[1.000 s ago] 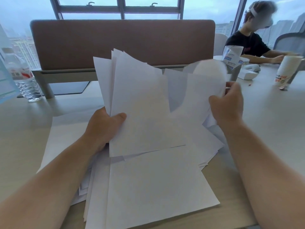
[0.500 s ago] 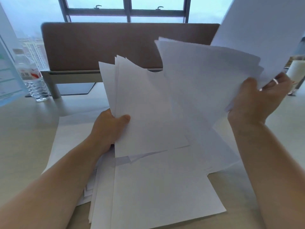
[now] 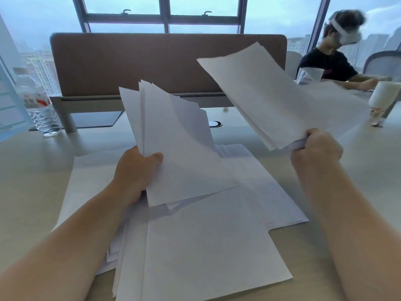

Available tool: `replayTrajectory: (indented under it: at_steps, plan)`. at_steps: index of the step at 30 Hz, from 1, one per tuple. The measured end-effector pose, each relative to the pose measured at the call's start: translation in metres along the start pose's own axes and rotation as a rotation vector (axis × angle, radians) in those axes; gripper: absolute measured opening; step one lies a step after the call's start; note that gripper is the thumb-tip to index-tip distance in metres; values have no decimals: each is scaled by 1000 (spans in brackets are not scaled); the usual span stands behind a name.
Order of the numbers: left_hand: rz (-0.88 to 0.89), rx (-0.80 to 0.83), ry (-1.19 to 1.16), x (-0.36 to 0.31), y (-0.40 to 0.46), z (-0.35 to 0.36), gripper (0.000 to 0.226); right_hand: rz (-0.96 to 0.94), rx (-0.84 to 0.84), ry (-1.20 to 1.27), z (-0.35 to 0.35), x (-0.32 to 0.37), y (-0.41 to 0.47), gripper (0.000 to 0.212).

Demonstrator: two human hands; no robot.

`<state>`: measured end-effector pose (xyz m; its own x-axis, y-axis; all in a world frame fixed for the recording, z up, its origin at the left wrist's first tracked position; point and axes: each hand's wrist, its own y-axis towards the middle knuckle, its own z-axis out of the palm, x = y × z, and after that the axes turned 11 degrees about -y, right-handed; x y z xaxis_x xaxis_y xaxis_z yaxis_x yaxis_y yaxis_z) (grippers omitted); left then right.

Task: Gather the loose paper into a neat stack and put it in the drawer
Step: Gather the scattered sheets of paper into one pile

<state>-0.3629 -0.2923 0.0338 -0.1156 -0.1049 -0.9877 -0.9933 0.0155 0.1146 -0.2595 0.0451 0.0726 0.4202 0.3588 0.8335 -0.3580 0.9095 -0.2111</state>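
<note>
While a fan of sheets point(image 3: 173, 153) is gripped by the left hand point(image 3: 135, 170), a second bundle point(image 3: 275, 98) is clutched in the right hand point(image 3: 316, 146). The fan is held upright above the pile point(image 3: 206, 246), with the thumb pressed across its front face and the fingers hidden behind it; the sheets rise from the hand and spread unevenly at their top edges. The bundle is pinched at its near corner by curled fingers, and it extends up and away from that hand, tilted over the far right side of the pile. Both held lots are kept apart from each other, the fan to the left of the pile's middle and the bundle to its right.

The pile is spread loosely on the pale surface point(image 3: 32, 170), directly beneath both forearms, with sheets lying at different angles and overlapping one another. A large sheet is seen nearest the viewer, and others stick out from under it on the left and right.

Beyond the pile, a brown divider point(image 3: 130, 61) is stood across the surface. Left of the pile, near the divider's end, a water bottle point(image 3: 41, 109) is placed. Far right of the pile, a paper cup point(image 3: 384, 94) is set, and a second person in a dark shirt point(image 3: 325, 64) is seated behind it.
</note>
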Motion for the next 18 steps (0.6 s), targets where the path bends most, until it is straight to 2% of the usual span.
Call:
replayTrajectory:
  at_steps: [3,7,10,13,15,18]
  plan:
    - [-11,9,-33,-2,-2,1,12,0,29,2,9,-10,-7,39]
    - [-91,28,-199,-7,-6,3,27,31,152,-146,19,-34,-22,38]
    - [-139,47,-271,-9,-8,6,15,16,329,-342,23,-56,-41,37]
    - [-142,67,-233,-11,-11,8,23,41,548,-532,22,-71,-60,48]
    - [-113,98,-184,-10,-12,7,23,83,662,-633,19,-76,-68,47]
    - [-63,89,-108,-9,-11,6,19,129,727,-673,17,-78,-72,39]
